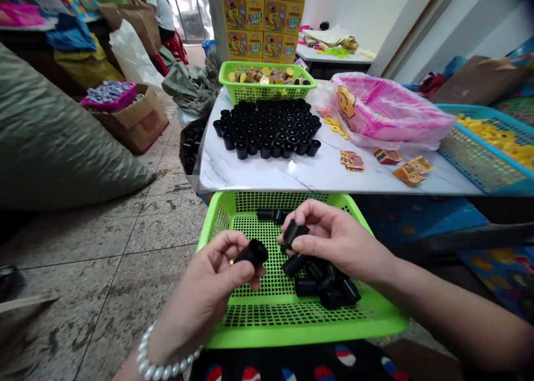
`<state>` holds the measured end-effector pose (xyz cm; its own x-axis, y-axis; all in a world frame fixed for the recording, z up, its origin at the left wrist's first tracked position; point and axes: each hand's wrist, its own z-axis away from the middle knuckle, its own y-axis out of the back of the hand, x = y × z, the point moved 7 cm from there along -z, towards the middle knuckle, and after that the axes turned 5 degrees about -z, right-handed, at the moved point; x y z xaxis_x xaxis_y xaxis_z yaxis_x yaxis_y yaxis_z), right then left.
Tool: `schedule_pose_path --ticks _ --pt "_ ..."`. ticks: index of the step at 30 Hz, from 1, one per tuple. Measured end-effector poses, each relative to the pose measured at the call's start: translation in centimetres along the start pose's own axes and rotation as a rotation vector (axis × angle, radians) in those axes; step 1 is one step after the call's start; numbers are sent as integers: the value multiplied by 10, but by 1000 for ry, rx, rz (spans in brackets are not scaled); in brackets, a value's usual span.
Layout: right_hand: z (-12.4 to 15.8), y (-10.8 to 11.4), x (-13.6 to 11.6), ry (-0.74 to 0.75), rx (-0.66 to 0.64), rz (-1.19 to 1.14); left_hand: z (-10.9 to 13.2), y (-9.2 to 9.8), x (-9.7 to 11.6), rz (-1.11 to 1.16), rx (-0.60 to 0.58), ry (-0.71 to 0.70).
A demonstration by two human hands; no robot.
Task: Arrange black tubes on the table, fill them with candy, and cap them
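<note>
My left hand (pixel 227 267) is closed around a black plastic cup (pixel 253 253), its open mouth tilted up and to the right. Between the thumb and fingers of my right hand (pixel 325 233) is another black piece (pixel 294 233), partly covered by the fingers. Both hands are over a green plastic basket (pixel 233 336). Inside it, several loose black cups (pixel 329 283) lie in a heap below my right hand, and a few more (pixel 266 214) lie by the far wall.
On the marble-patterned table (pixel 258 175) many black cups (pixel 271 128) stand close together. Behind them is a green basket (pixel 267 80) of gold-topped pieces. A plastic-lined pink basket (pixel 387 133), small printed boxes (pixel 411 171) and a blue basket (pixel 471 158) are rightward. A large sack (pixel 62 142) leans at left.
</note>
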<state>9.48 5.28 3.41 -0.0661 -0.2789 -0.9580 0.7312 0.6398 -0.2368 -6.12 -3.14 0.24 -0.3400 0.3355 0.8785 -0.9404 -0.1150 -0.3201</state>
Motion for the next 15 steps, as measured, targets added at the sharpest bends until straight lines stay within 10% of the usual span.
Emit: schedule_pose_path --ticks 15 --pt "46 -38 11 510 -27 785 10 -22 -17 -714 -237 -113"
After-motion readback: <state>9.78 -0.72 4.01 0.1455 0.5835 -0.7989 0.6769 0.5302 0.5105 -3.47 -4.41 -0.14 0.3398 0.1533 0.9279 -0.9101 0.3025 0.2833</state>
